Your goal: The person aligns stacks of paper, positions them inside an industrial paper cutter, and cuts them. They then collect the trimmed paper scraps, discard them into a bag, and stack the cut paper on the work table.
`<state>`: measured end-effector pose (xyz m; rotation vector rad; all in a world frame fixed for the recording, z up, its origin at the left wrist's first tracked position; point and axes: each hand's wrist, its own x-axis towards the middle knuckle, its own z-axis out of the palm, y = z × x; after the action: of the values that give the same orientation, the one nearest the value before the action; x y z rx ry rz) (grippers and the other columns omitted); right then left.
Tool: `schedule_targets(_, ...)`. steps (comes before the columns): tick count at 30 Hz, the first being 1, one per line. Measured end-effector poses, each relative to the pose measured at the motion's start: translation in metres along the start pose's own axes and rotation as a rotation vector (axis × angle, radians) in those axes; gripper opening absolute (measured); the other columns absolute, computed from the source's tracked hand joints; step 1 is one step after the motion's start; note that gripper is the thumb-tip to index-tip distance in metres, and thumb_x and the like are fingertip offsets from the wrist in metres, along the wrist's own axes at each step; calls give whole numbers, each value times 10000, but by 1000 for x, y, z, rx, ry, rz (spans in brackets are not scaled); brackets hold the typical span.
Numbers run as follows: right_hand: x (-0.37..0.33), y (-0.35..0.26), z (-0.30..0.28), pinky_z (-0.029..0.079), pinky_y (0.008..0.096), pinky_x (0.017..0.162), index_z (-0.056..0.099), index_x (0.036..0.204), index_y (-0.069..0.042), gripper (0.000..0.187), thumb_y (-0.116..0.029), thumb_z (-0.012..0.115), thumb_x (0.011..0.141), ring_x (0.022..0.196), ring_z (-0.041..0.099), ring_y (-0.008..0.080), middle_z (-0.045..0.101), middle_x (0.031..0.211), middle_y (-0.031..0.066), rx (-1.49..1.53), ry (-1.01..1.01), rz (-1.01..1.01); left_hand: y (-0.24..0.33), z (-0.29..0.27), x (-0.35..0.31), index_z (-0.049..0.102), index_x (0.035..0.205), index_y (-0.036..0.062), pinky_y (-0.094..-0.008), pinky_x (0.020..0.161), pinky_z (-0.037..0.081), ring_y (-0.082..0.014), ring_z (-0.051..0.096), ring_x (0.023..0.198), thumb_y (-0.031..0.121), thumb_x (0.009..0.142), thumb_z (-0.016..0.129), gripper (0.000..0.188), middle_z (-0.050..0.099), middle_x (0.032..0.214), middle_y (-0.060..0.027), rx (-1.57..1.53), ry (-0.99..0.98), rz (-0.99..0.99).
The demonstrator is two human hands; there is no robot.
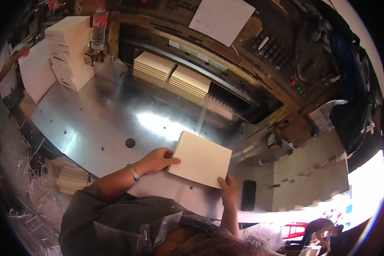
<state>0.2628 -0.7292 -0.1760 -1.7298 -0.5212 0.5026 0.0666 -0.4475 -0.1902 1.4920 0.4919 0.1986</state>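
Between my two hands is a cream block of paper (202, 161), tilted a little over the near side of a shiny metal table (94, 128). My left hand (160, 160) grips its left edge, with the thumb on top and the fingers hidden beneath. At the lower right corner my right hand (228, 187) pinches the block, thumb uppermost. Farther off, two side-by-side piles of similar cream blocks, a left pile (153, 68) and a right pile (188, 83), lie under the dark bar of a paper cutting machine (239, 96).
A tall paper stack (72, 55) and a plastic bottle (99, 27) stand at the far left. A black phone (248, 195) lies right of my right hand, near more paper piles (311, 170). Paper scraps (25, 183) fill the left side. Other people are at the far left and lower right.
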Motion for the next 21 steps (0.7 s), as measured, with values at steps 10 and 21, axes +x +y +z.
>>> schedule_targets(10,-12,-1,1,608,324,647,406,1479,-11,619,-128,685,939,904,686,199,657,1130,202,-27,107,81,8,2,-6,455,1399,-123,-302,720,574,-197,696,857,307,873,817,770,697,1029,-182,-107,9,-94)
schedule_targets(21,-33,-75,51,377,484,1019,587,1346,-92,797,-357,903,665,1212,529,365,589,1293,173,-1003,22,-721,16,7,0,362,1468,-84,-280,693,537,-185,681,778,420,798,845,968,705,949,-155,29,41,-69)
